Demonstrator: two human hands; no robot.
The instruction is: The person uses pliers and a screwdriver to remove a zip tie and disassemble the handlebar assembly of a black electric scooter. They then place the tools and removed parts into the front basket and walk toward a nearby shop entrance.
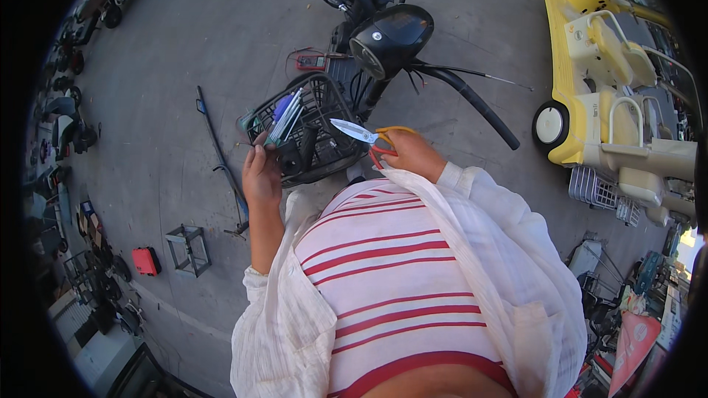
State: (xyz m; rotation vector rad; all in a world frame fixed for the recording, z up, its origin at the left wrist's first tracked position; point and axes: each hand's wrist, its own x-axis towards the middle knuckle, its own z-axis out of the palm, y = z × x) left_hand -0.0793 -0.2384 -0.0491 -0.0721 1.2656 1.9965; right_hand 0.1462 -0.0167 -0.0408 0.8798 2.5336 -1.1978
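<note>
My right hand [414, 155] grips a pair of scissors [355, 130] by the orange and red handles. The silver blades point left over a black wire basket [324, 87]. At the basket's left side my left hand [262, 173] is closed, its fingertips at the lower end of a bundle of thin, pale blue-white strips [286, 119]. The strips slant up over the basket; exactly how the fingers grip them is hard to see. A purple item [282, 107] shows behind the strips. Beyond the basket are the handlebar [472, 99] and black headlight [391, 40] of a scooter.
A red multimeter [310, 62] lies beyond the basket. On the ground at left are a long dark metal bar [215, 144], a metal frame [188, 250] and a red case [146, 261]. A yellow vehicle [590, 96] stands at right; parked scooters [66, 129] line the far left.
</note>
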